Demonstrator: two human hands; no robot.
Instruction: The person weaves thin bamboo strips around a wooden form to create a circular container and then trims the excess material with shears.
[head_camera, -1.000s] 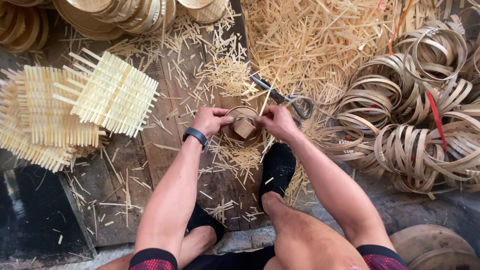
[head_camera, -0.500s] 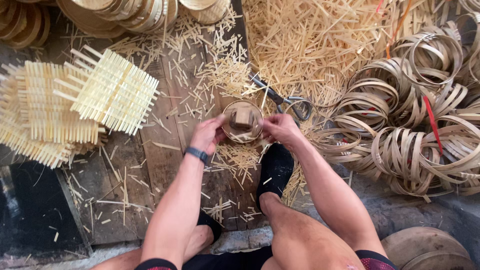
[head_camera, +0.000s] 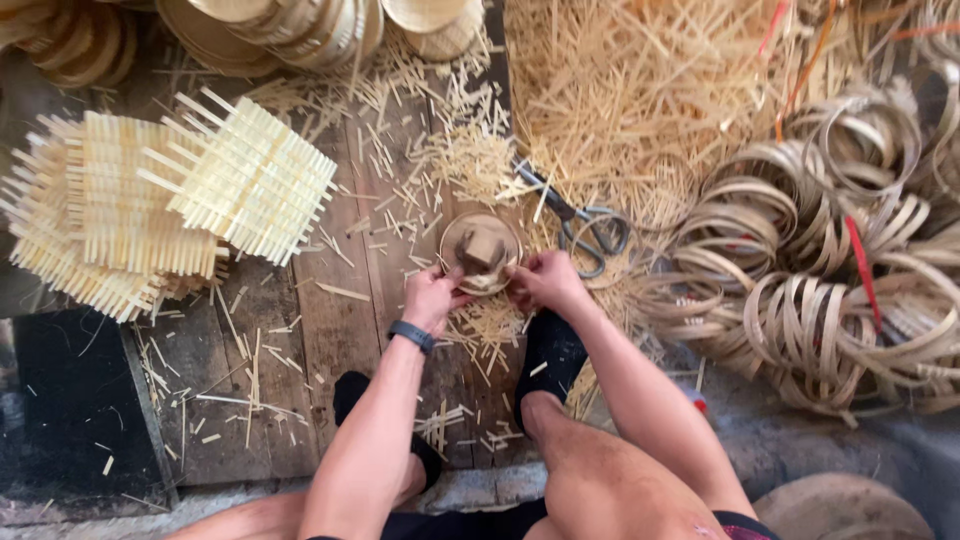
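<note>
A small round bamboo ring (head_camera: 480, 250) with a wooden block (head_camera: 481, 247) set inside it stands on the plank floor in front of me. My left hand (head_camera: 430, 296), with a dark band on the wrist, grips the ring's near left edge. My right hand (head_camera: 543, 281) holds its near right edge. Short bamboo offcuts (head_camera: 488, 325) lie heaped just below the ring, between my two black-socked feet.
Scissors (head_camera: 590, 225) lie just right of the ring on a heap of bamboo sticks (head_camera: 640, 90). Coiled bamboo strips (head_camera: 830, 290) pile at the right. Woven bamboo lattice mats (head_camera: 160, 210) stack at the left; round bamboo frames (head_camera: 290, 30) sit at the top.
The view has shifted slightly. Both hands stay on the ring and have slid toward its near edge, showing more of the block inside.
</note>
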